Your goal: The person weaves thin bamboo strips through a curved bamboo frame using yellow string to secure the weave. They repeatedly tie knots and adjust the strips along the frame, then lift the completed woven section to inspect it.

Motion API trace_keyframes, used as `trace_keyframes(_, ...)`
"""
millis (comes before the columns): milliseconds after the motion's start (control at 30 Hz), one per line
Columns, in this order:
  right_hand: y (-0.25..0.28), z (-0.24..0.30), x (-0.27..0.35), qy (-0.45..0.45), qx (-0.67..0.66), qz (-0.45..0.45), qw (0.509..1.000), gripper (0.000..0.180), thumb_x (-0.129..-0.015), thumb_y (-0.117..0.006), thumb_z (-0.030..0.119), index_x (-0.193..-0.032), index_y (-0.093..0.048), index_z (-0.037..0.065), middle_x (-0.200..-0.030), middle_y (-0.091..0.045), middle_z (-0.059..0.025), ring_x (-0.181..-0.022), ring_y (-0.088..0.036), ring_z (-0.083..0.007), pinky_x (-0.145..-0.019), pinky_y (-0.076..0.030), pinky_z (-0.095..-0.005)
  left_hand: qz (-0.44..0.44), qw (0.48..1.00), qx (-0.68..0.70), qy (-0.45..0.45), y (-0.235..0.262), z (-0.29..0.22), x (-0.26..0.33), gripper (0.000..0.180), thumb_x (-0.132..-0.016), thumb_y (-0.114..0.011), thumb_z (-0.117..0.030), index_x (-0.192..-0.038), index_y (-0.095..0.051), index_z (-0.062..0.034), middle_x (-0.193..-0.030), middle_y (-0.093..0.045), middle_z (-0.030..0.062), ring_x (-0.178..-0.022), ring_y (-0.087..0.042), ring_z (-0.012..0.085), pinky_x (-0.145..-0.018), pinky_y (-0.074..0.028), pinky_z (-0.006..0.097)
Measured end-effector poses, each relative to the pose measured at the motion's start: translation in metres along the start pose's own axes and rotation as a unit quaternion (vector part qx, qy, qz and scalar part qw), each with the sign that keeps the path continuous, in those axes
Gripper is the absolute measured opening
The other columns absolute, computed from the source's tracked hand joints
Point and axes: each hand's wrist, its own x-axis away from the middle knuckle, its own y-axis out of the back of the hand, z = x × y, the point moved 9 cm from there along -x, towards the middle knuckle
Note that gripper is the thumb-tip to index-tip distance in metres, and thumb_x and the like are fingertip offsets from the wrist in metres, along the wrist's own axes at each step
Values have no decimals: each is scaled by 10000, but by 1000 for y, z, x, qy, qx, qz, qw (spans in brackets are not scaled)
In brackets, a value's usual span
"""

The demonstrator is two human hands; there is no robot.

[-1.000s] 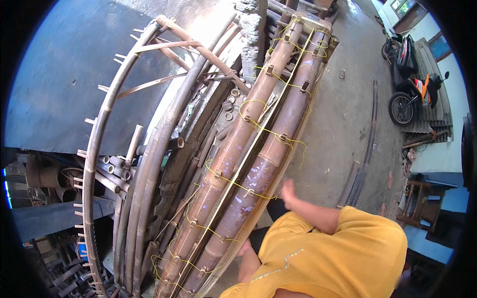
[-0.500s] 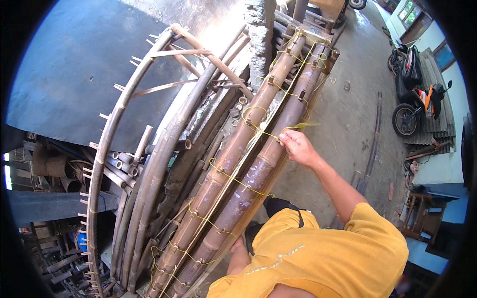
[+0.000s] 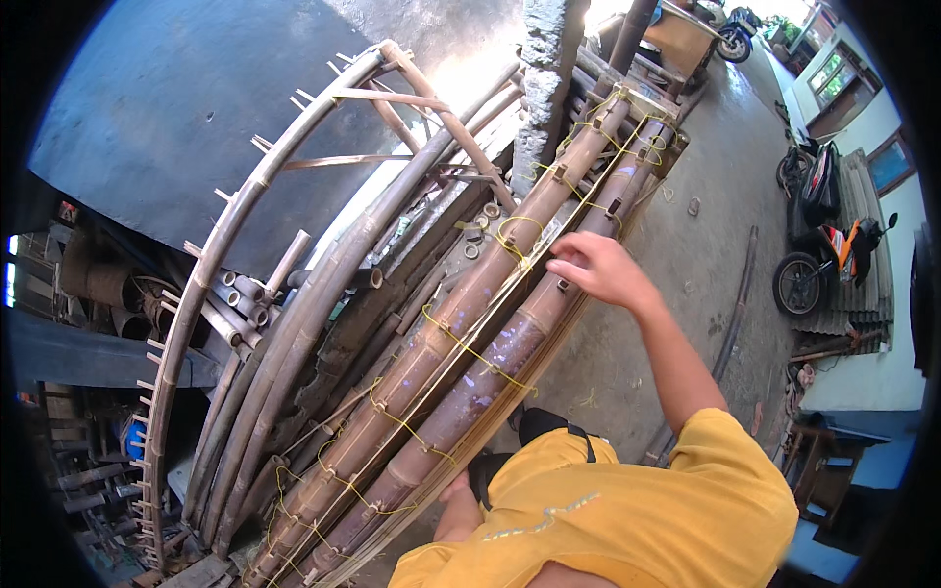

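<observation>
Two long bamboo poles lie side by side: a left pole (image 3: 431, 343) and a right pole (image 3: 490, 367). Short pegs stick out of both, and yellow cord (image 3: 480, 358) crosses them at intervals in thin loops. Over the upper middle of the right pole is my right hand (image 3: 603, 269), its fingers curved with a gap between them and nothing visible in it. A peg (image 3: 563, 285) sits just below its fingers. My left hand (image 3: 457, 487) rests low by the right pole's near side; its fingers are hidden.
A curved bamboo frame with pegs (image 3: 257, 181) stands to the left, beside bent bamboo poles (image 3: 323, 284) and cut bamboo tubes (image 3: 245, 304). A rough concrete pillar (image 3: 549, 88) rises beyond. Motorbikes (image 3: 828, 250) stand on the right, past a bamboo strip (image 3: 740, 314) on the floor.
My right hand has let go of the yellow cord it pinched and has shifted up over the right pole, fingers loosened. The view has swung slightly, so the poles sit lower and further right.
</observation>
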Motion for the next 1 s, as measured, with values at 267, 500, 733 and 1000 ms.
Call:
trace_keyframes(267, -93, -39, -67, -39, 256, 62, 964, 354, -870, -688, 352, -943, -712, 6, -927, -695, -193, -935, -685, -380, -804, -550, -481, 12, 1000, 15, -6, -7, -7, -3, 491, -983, -468, -431, -1206, -622, -22, -1247, -631, 218, -1171, -606, 366, -986, -501, 517)
trace_keyframes(500, -32, -37, -39, 12, -160, -38, 986, 342, -1025, -517, 298, -870, -621, 12, -790, -637, -92, -764, -630, -248, -759, -507, -417, 7, 1000, 17, -8, -1, -3, -6, 490, -978, -474, -434, -1203, -623, -25, -1247, -630, 218, -1173, -605, 368, -984, -500, 521)
trace_keyframes(733, -46, -49, 47, -23, -172, 145, 974, 393, -1068, -458, 291, -821, -524, -8, -672, -441, -46, -687, -430, -121, -683, -428, -332, 3, 1000, -3, -6, 2, -1, -11, 490, -972, -480, -437, -1199, -625, -28, -1248, -629, 218, -1175, -604, 369, -982, -499, 524)
trace_keyframes(1000, -54, -82, 45, -58, -161, 167, 971, 406, -1065, -472, 304, -807, -495, -9, -661, -416, -50, -671, -420, -133, -654, -416, -338, 1, 1000, -20, -4, 1, -4, -19, 489, -966, -487, -440, -1195, -626, -32, -1249, -627, 218, -1177, -602, 370, -980, -498, 529)
